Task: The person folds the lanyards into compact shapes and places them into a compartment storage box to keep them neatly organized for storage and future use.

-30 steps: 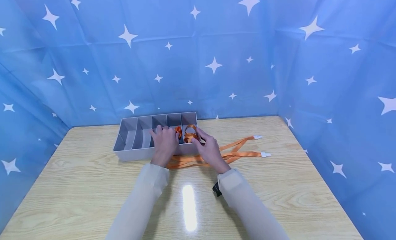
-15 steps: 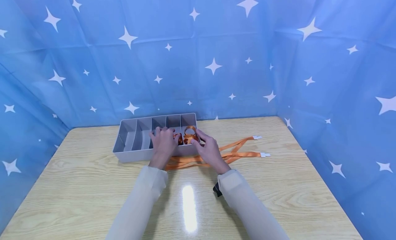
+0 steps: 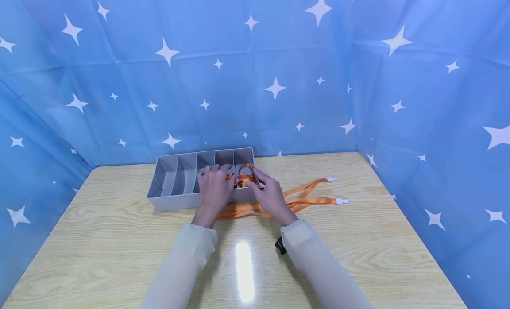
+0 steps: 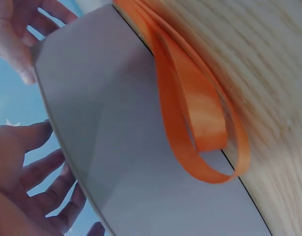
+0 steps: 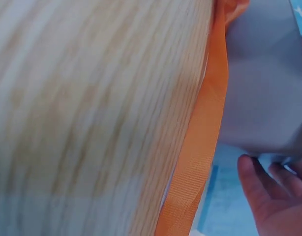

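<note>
A grey divided box stands toward the back of the table. My right hand grips its right end, thumb over the rim. Inside the rightmost compartment lies a coiled orange lanyard. Another orange bundle shows one compartment to the left, partly hidden by my left hand. That hand reaches over the front wall with fingers spread and loosely bent; in the left wrist view its fingers hold nothing visible. Loose orange lanyards lie along the box's front, and one loop leans on the wall.
White clips end the loose lanyards at the right. A small black object sits by the right sleeve, partly covered. Behind the wooden table hangs a blue curtain with white stars.
My left hand has shifted slightly within the box, and the orange bundle beside its thumb has sunk lower in its compartment. The right hand stays at the box's end.
</note>
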Motion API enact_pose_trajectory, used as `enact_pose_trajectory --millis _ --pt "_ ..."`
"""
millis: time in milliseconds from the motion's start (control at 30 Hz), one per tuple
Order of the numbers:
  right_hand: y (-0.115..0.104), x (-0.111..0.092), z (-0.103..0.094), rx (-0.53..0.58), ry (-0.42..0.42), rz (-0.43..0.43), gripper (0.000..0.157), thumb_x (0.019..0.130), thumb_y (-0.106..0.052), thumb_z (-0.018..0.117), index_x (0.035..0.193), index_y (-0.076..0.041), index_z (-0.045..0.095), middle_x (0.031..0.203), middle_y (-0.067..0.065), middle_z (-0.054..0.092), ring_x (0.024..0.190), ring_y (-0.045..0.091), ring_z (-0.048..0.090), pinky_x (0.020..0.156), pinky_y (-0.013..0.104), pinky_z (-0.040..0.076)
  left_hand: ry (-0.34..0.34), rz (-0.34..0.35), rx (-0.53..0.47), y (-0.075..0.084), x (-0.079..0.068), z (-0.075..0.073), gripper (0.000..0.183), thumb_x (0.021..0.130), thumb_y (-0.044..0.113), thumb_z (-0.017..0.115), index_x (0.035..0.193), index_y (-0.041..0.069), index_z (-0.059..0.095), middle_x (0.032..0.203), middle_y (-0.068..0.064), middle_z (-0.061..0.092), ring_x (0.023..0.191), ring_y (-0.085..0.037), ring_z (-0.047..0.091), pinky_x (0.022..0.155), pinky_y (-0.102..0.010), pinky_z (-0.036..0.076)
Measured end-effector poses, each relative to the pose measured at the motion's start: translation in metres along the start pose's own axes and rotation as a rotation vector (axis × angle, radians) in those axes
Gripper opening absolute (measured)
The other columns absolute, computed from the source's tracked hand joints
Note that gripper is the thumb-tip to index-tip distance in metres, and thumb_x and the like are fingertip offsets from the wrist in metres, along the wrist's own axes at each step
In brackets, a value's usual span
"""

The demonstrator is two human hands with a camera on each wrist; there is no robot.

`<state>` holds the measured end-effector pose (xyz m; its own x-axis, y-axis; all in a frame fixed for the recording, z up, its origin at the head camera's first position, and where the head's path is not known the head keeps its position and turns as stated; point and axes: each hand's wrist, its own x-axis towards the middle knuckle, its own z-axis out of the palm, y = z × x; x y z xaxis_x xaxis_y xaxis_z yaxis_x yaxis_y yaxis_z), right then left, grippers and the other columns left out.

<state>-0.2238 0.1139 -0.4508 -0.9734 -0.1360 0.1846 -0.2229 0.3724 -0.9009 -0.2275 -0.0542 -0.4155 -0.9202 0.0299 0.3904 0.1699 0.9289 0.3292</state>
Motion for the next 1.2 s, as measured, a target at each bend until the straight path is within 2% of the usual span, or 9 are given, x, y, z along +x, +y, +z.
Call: enact_pose_trajectory --millis 133,267,433,667,800,900,1067,1200 --pt "0.001 -0.002 -0.003 -0.029 -0.02 -0.03 0.051 0.103 -0.02 0.057 0.149 -0.004 0.043 0.154 0.012 0.041 0.127 0.03 0.055 0.09 0.04 0.054 0.043 0.022 -0.062 0.003 -0.005 -0.002 0.04 0.09 0.03 0.076 0.123 0.008 0.069 0.116 -0.016 0.068 0.105 -0.033 0.057 0.095 -0.054 0.04" --pt "0.002 -0.003 -0.009 -0.057 -0.08 -0.074 0.047 0.107 -0.018 0.047 0.151 -0.002 0.038 0.156 0.014 0.038 0.134 0.031 0.047 0.098 0.045 0.048 0.074 0.028 -0.147 0.006 -0.008 -0.004 0.042 0.089 0.031 0.076 0.123 0.008 0.069 0.117 -0.016 0.068 0.107 -0.034 0.06 0.093 -0.052 0.042" --pt "0.001 -0.005 -0.023 -0.054 -0.105 -0.052 0.046 0.109 -0.019 0.042 0.152 -0.007 0.038 0.154 0.015 0.04 0.128 0.031 0.054 0.098 0.049 0.048 0.079 0.012 -0.257 0.009 -0.013 -0.009 0.04 0.09 0.031 0.075 0.123 0.009 0.069 0.118 -0.014 0.068 0.106 -0.033 0.062 0.094 -0.051 0.046" --pt "0.0 -0.007 -0.046 -0.078 -0.033 -0.039 0.043 0.106 -0.016 0.049 0.148 -0.01 0.047 0.15 0.011 0.046 0.119 0.027 0.06 0.094 0.046 0.051 0.069 -0.004 -0.416 0.012 -0.019 -0.01 0.039 0.09 0.027 0.076 0.125 0.011 0.068 0.119 -0.01 0.068 0.101 -0.028 0.063 0.083 -0.042 0.054" --pt "0.0 -0.011 -0.056 -0.107 -0.026 -0.062 0.043 0.105 -0.018 0.052 0.147 -0.011 0.049 0.148 0.01 0.049 0.113 0.024 0.062 0.088 0.044 0.053 0.118 0.078 -0.484 0.012 -0.022 -0.003 0.036 0.088 0.022 0.078 0.121 0.009 0.07 0.106 -0.009 0.07 0.09 -0.025 0.062 0.076 -0.038 0.051" --pt "0.0 -0.015 -0.064 -0.134 -0.027 -0.082 0.043 0.104 -0.018 0.054 0.146 -0.01 0.05 0.146 0.01 0.051 0.108 0.024 0.063 0.084 0.042 0.054 0.152 0.145 -0.506 0.013 -0.025 0.003 0.035 0.087 0.019 0.079 0.12 0.008 0.07 0.102 -0.008 0.07 0.087 -0.025 0.062 0.075 -0.038 0.051" --pt "0.0 -0.022 -0.075 -0.2 -0.036 -0.095 0.042 0.102 -0.018 0.058 0.143 -0.008 0.053 0.138 0.013 0.057 0.094 0.025 0.066 0.069 0.036 0.055 0.114 0.179 -0.522 0.016 -0.031 0.006 0.036 0.086 0.017 0.08 0.12 0.009 0.071 0.098 -0.009 0.069 0.081 -0.019 0.06 0.07 -0.033 0.053" --pt "0.001 -0.027 -0.082 -0.246 -0.059 -0.069 0.042 0.1 -0.015 0.061 0.141 -0.007 0.055 0.132 0.014 0.061 0.072 0.024 0.064 0.052 0.032 0.049 -0.009 0.203 -0.596 0.018 -0.035 0.008 0.029 0.087 0.016 0.078 0.115 0.006 0.073 0.089 -0.004 0.068 0.072 -0.014 0.056 0.064 -0.027 0.051"
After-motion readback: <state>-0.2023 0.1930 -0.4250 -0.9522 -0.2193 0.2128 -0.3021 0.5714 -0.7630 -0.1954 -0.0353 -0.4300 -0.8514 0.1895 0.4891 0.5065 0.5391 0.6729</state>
